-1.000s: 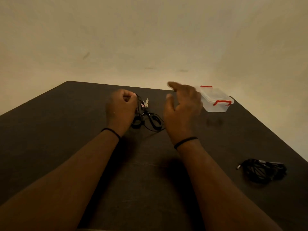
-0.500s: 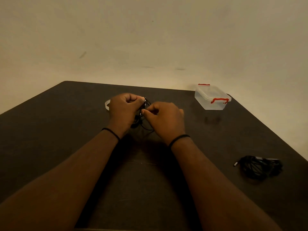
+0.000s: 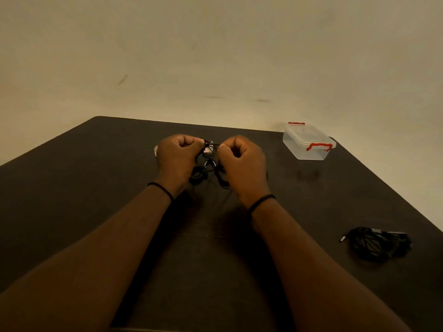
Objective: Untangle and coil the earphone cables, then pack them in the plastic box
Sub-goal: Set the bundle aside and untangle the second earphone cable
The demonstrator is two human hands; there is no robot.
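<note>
A tangle of black earphone cable (image 3: 206, 164) hangs between my two hands above the middle of the dark table (image 3: 96, 188). My left hand (image 3: 178, 155) grips the cable's left side with curled fingers. My right hand (image 3: 242, 159) pinches the cable's right side, fingers curled. Loops of the cable droop below the hands onto the table. A clear plastic box (image 3: 308, 142) with red latches stands closed at the far right of the table. A second bundle of black cable (image 3: 377, 243) lies at the near right.
A small pale object (image 3: 155, 149) peeks out behind my left hand; what it is cannot be told. The table's far edge meets a beige wall. The right table edge runs close to the box and the second bundle.
My right hand came down from an open, raised pose and took hold of the cable beside my left hand. Both hands then drew slightly apart.
</note>
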